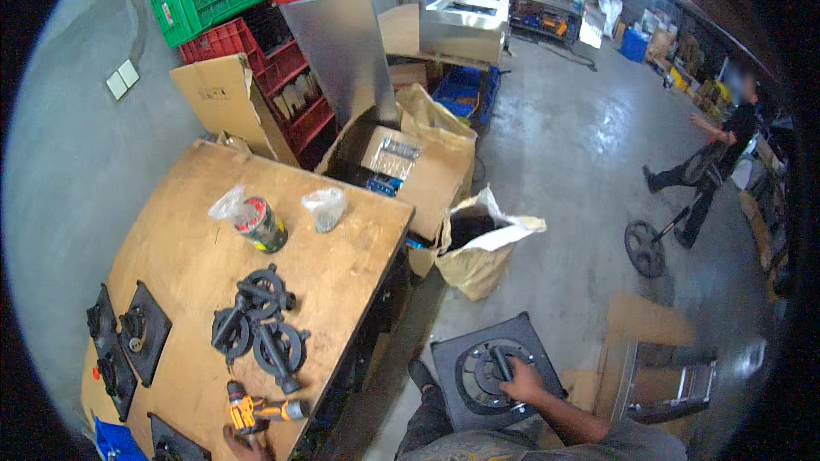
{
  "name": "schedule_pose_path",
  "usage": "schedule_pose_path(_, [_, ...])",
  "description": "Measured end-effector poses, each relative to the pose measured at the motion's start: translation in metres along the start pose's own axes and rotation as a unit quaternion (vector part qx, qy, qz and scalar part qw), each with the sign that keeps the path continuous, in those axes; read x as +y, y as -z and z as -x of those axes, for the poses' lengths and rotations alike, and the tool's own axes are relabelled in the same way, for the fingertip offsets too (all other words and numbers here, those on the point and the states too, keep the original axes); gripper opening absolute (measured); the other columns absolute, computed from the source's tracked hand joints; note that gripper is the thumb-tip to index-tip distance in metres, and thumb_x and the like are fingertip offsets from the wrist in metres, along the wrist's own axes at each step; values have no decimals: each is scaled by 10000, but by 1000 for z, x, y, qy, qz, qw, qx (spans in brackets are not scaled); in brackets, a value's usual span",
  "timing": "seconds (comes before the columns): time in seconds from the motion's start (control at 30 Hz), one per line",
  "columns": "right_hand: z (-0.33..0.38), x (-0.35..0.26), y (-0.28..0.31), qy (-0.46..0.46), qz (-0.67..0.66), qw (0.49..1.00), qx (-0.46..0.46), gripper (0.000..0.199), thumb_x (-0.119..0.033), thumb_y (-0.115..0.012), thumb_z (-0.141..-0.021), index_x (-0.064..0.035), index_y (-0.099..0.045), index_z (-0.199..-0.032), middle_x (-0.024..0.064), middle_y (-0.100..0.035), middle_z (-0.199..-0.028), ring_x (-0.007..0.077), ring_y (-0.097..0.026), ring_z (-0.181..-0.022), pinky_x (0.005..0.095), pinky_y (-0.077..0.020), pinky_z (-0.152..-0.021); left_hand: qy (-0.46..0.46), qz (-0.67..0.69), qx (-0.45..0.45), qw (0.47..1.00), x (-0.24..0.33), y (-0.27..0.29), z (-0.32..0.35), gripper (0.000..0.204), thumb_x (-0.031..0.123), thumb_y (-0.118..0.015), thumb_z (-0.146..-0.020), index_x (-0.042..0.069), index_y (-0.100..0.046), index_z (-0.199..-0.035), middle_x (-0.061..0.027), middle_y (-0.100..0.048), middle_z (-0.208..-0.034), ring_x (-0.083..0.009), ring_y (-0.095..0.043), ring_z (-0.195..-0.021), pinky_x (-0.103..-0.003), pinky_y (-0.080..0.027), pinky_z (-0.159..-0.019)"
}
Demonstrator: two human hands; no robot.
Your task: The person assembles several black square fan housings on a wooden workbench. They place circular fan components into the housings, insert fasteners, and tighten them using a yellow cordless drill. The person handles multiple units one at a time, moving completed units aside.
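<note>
My right hand (523,384) is closed round a short black handle (500,364) that stands up from a round black part. This round part lies within the ring of a square black panel (461,355), which is beside the table, near my body. At the table's near edge is my left hand (246,446), only partly in view. Its finger and thumb look apart, close to the rear end of a yellow and black cordless drill (248,410) lying on its side. Beyond the drill lie several black round parts with handles (266,333), grouped together.
Dark square plates (143,333) and a blue bin (118,441) sit at the table's left. A tin (263,226) and a plastic bag (325,208) stand farther back. An open sack (478,260) is beside the wooden table (184,248). A person (717,154) holds a wheeled tool at right.
</note>
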State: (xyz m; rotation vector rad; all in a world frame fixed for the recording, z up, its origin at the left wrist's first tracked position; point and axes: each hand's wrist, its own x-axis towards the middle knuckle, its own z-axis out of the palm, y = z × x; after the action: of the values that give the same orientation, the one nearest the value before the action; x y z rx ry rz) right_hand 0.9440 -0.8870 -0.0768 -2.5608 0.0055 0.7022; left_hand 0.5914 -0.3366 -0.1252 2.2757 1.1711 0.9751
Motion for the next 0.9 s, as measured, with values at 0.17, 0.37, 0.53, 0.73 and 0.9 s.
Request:
schedule_pose_path(0.17, [-14,-26,63,-74,-51,992,90,724,-237,-774,-669,5,-503,-1295,220,-639,-1134,380,-619,-1058,431,-480,-937,78,111,165,977,45,-42,-38,750,524,-582,-892,-49,-412,-1345,-217,-465,-1344,-268,-547,-1081,-412,-510,-781])
schedule_pose_path(0.37, [-58,-21,82,-92,-164,965,183,706,-77,-730,-659,48,-473,-1305,210,-611,-1204,305,-605,-1108,367,-457,-960,-47,181,-120,975,295,-123,-153,293,142,-654,-824,16,-631,-1088,-143,-665,-1021,-275,-631,-946,-376,-480,-893])
schedule_pose_path(0.53, [-81,-59,114,-104,-236,938,230,748,-2,-697,-659,55,-422,-1352,215,-599,-1198,292,-592,-1110,359,-428,-987,-103,148,-276,944,347,-198,-192,294,211,-672,-819,20,-656,-1042,-171,-677,-965,-301,-673,-864,-377,-527,-787])
schedule_pose_path(0.73, [-153,-96,164,39,-269,925,266,746,33,-690,-663,35,-423,-1359,210,-584,-1206,315,-579,-1120,402,-430,-993,-75,96,-265,957,350,-286,-151,337,244,-696,-776,52,-658,-1050,-170,-641,-1049,-328,-612,-997,-410,-485,-890])
schedule_pose_path(0.9, [-242,-146,214,123,-171,936,282,744,11,-695,-663,27,-435,-1360,229,-607,-1198,333,-609,-1100,412,-452,-982,-93,53,-249,962,374,-328,-137,338,300,-703,-760,90,-676,-1023,-155,-600,-1171,-358,-550,-1101,-444,-440,-955])
